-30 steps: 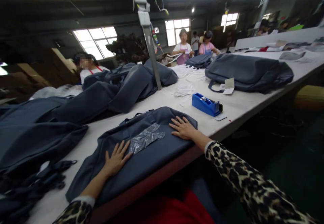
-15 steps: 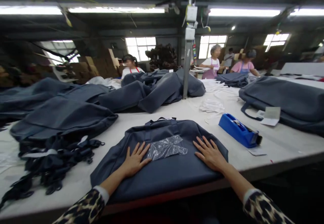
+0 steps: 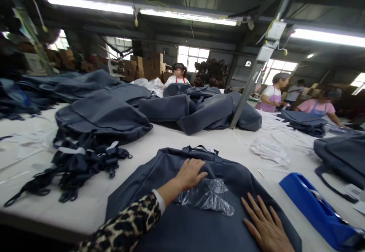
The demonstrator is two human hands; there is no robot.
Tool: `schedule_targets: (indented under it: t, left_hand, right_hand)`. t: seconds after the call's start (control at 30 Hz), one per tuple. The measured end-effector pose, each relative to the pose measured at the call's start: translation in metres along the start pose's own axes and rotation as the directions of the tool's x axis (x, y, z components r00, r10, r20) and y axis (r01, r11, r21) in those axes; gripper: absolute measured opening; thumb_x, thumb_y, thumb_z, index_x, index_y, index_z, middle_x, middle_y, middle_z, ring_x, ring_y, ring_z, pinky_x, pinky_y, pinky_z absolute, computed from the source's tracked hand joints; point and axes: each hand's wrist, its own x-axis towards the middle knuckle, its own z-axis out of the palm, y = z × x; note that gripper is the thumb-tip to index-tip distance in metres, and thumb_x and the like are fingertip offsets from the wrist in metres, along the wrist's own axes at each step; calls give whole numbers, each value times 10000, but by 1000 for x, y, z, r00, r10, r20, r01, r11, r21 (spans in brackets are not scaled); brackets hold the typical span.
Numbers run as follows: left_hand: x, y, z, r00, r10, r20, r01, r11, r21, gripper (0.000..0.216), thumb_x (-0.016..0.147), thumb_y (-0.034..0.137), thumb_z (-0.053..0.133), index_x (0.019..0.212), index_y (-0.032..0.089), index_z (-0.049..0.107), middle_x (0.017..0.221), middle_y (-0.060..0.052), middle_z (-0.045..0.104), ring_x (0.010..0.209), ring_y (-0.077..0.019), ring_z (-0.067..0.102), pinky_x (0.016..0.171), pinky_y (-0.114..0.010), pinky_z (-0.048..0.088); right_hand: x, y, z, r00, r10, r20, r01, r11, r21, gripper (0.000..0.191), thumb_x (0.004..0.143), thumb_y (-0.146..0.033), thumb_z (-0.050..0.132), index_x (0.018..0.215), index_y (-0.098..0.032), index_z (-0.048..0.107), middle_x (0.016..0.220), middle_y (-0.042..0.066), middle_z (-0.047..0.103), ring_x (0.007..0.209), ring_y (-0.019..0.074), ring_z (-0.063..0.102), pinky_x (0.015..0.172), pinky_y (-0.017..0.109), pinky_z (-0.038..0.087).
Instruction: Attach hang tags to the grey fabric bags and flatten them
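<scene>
A dark blue bag (image 3: 176,225) lies flat on the table before me, its short handle (image 3: 201,148) at the far edge. On its middle rests a crinkled clear plastic wrapper (image 3: 207,197). My left hand (image 3: 189,174) is over the upper part of the bag, just beyond the wrapper, thumb apart from slightly bent fingers and nothing seen in it. Flat on the bag's right side, my right hand (image 3: 265,221) has its fingers spread. To its right stands a blue tape dispenser (image 3: 316,206).
Dark straps with hooks (image 3: 82,160) are heaped at the left. Behind them are more dark blue bags (image 3: 105,117). A metal post (image 3: 251,88) rises from the white table (image 3: 159,140). White strips (image 3: 269,151) lie farther right. Several co-workers are across the table.
My left hand has moved up the bag from beside the wrapper toward the handle. My right hand stays spread on the bag. The view has turned left and tilted.
</scene>
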Motion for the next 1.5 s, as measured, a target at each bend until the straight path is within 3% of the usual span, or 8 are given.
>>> schedule_targets:
  t: [0.2,0.37,0.57,0.73,0.93,1.17,1.3,1.5]
  left_hand:
    - [10,-5,76,977,-19,-214,-20,984,-177,634,961,588,350,1490,237,346,1544,-110,366,1438,-292,295,1185,-613,98]
    - [12,-11,74,973,-8,-232,-44,975,-217,619,962,576,358,1489,251,347,1537,-108,378,1431,-291,309,1189,-614,104]
    - [11,-12,74,973,-18,-230,-38,970,-238,620,953,566,390,1480,242,359,1532,-111,384,1425,-296,320,1191,-612,125]
    - [8,-7,57,928,-88,-361,-60,923,-380,407,970,427,449,1320,242,544,1407,-99,531,1317,-273,452,1171,-579,221]
    - [10,-28,-14,694,-251,-675,-155,863,-481,204,988,265,419,1054,214,605,1118,-79,639,1103,-213,553,1007,-396,430]
    - [13,-91,-30,956,-97,-276,73,993,-98,89,890,183,565,938,210,634,1052,-48,633,1034,-221,543,934,-369,424]
    - [12,-101,-14,960,-78,-268,72,997,-31,203,852,157,583,1032,240,626,1141,-37,606,1097,-223,527,970,-360,408]
    - [18,-112,0,947,-73,-314,72,997,-16,283,817,134,552,1043,275,645,1200,-16,608,1160,-234,513,1035,-379,383]
  right_hand:
    - [28,12,-32,1000,-6,29,2,993,119,503,852,-620,525,1325,-451,555,1404,6,548,1257,352,529,950,560,494]
    - [140,-12,-75,988,151,-37,-132,941,312,515,898,-608,447,1228,-259,630,1252,91,647,1199,274,553,1040,456,415]
    - [252,-38,-37,939,269,216,-331,876,350,408,762,-581,589,614,-202,627,663,95,658,720,272,637,700,409,480]
    - [245,-42,-36,967,194,165,-254,785,565,315,825,-448,434,775,-200,621,747,44,666,752,217,631,696,335,492]
    - [175,-33,-80,909,-243,339,-175,516,839,208,797,-317,519,888,-232,686,1183,87,677,1150,269,594,1014,422,416]
    - [161,-24,-87,836,-373,402,-161,534,830,239,840,-274,490,929,-254,711,1127,51,696,1211,249,557,1059,416,376]
    - [178,-21,-73,978,-29,206,-106,783,613,260,931,-325,427,1046,-238,643,986,48,705,904,202,652,833,337,501]
    - [190,-6,-36,986,167,1,-164,969,185,157,917,-317,545,999,-229,646,983,78,694,965,276,613,830,406,455]
